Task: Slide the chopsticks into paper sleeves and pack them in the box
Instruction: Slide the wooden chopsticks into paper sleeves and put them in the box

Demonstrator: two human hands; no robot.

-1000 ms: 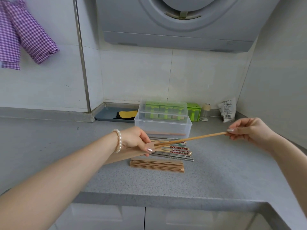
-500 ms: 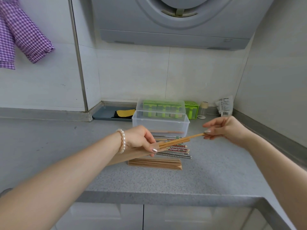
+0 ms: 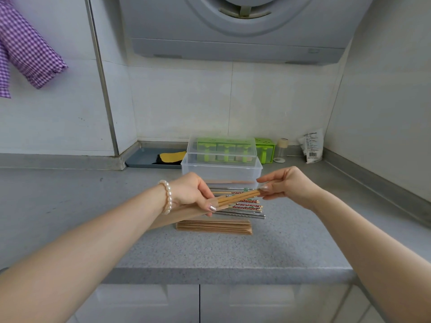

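My left hand point(image 3: 194, 193) grips a brown paper sleeve point(image 3: 186, 212) by its open end, above the counter. A pair of wooden chopsticks point(image 3: 240, 197) sticks out of that sleeve to the right, most of its length inside. My right hand point(image 3: 286, 184) pinches the chopsticks' free end. Below them lie several loose chopsticks point(image 3: 242, 207), metal and patterned, on the grey counter. A stack of flat paper sleeves point(image 3: 214, 227) lies in front of those. The clear plastic box point(image 3: 221, 170) stands just behind, with a sleeved pair on its bottom.
A clear lid point(image 3: 221, 145) rests on the box's back rim. Green spice containers point(image 3: 264, 150), a small jar point(image 3: 281, 150) and a white packet point(image 3: 311, 145) stand at the back wall. A grey tray point(image 3: 144, 158) holds a yellow cloth. The counter edge point(image 3: 210, 275) runs in front.
My right hand has moved left toward my left hand, pushing the chopsticks deeper into the sleeve. Less of the chopsticks shows now.
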